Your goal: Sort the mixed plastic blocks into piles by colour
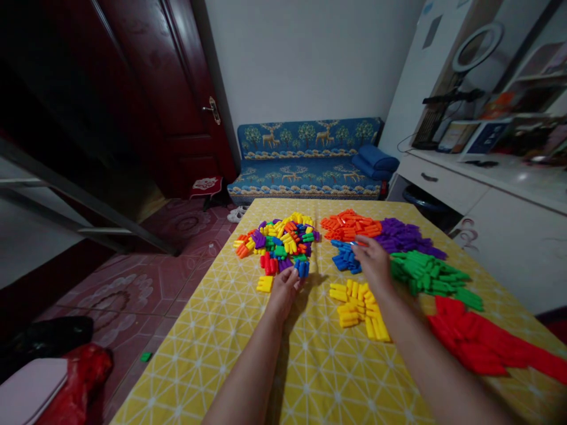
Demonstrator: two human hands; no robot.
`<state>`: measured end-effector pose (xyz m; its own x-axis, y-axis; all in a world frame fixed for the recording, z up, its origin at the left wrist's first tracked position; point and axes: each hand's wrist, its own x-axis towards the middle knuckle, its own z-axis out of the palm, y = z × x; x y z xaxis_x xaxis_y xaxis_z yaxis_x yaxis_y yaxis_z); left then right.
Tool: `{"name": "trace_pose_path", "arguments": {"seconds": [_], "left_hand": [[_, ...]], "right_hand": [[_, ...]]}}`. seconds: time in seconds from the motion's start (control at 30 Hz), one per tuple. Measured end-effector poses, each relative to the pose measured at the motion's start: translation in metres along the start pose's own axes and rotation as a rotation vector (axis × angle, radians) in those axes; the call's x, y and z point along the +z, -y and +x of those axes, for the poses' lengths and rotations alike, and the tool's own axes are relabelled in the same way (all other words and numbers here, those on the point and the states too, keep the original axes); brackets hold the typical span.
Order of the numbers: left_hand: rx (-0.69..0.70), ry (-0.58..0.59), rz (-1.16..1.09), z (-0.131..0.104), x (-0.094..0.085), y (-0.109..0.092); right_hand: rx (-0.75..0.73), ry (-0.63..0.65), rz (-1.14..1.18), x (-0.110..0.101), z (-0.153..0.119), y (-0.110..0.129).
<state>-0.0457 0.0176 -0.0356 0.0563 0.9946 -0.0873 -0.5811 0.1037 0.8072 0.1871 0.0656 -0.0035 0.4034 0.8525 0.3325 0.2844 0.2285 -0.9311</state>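
My left hand (284, 290) pinches a blue block (302, 269) at the near edge of a mixed-colour pile (283, 239). A yellow block (264, 284) lies just left of it. My right hand (371, 257) reaches over the blue pile (345, 257), its fingers together at the pile's right side; what they hold, if anything, is too small to tell. Around that hand lie an orange pile (349, 224), a purple pile (405, 237), a green pile (427, 271) and a yellow pile (359, 307). The red pile (482, 336) is right of my right forearm.
The blocks lie on a table with a yellow patterned cloth (212, 360). Behind it stands a blue sofa (296, 171). A white cabinet (500, 218) is at the right, a dark red door (163, 88) at the left. One green block (146, 356) lies on the floor.
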Motion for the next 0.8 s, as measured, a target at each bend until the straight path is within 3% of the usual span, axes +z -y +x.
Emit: {"name": "trace_pose_path", "arguments": {"seconds": [0.1,0.2,0.37,0.6,0.8], "left_hand": [[-0.012,0.064,0.073,-0.002,-0.001,0.002],[-0.008,0.125,0.161,-0.004,-0.003,0.002],[0.078,0.116,0.378,-0.007,0.001,-0.002],[0.075,0.065,0.399,-0.009,0.005,0.0],[0.059,0.083,0.351,-0.006,0.002,0.004]], "right_hand": [[-0.055,0.37,-0.065,0.037,-0.051,0.025],[-0.137,0.458,-0.123,0.053,-0.081,0.041],[-0.043,0.368,0.023,0.043,-0.075,0.036],[0.152,-0.075,0.196,0.002,-0.02,0.004],[0.164,-0.129,0.187,-0.018,-0.005,-0.017]]}}
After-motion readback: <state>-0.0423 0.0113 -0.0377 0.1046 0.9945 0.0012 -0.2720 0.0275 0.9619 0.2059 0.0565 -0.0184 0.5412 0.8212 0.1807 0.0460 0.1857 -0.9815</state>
